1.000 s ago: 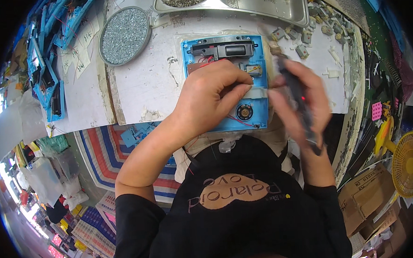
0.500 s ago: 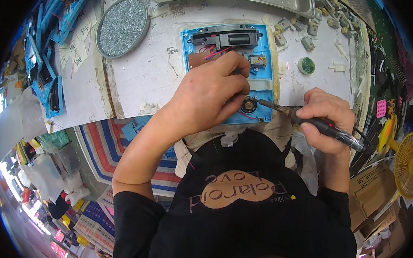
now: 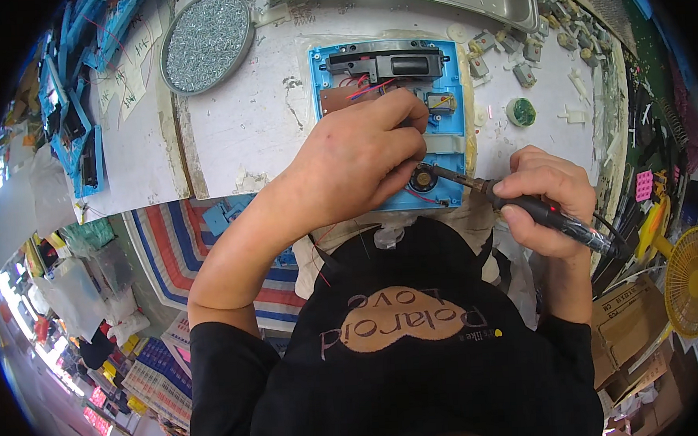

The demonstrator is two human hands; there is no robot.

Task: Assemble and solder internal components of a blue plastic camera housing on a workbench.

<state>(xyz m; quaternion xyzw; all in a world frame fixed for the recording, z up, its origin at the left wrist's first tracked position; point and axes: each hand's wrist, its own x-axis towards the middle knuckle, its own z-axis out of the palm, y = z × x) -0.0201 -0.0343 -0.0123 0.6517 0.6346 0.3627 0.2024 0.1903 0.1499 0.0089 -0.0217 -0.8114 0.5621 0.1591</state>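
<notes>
A blue plastic housing (image 3: 452, 190) lies open on the worktable in front of me, with a black battery-box-like part (image 3: 388, 64), a brown circuit board (image 3: 341, 99) and red and blue wires inside. Near its lower right corner sits a small round speaker (image 3: 423, 178). My right hand (image 3: 549, 199) grips the dark handle of a soldering iron (image 3: 527, 206), whose tip reaches the speaker's upper edge. Over the middle of the housing is my left hand (image 3: 365, 154), its fingers bent and pinched together close to the speaker; what they hold is hidden behind them.
A round tray of small metal screws (image 3: 207, 42) stands at the far left, a steel tray (image 3: 511, 3) at the back. Small grey motors (image 3: 525, 74) and a tub of green material (image 3: 521, 112) lie to the right. Blue housings (image 3: 85, 153) are piled left; a yellow fan (image 3: 692, 280) stands lower right.
The view has shifted very slightly. Both hands and the soldering iron keep nearly the same position over the housing, the iron's tip still at the speaker.
</notes>
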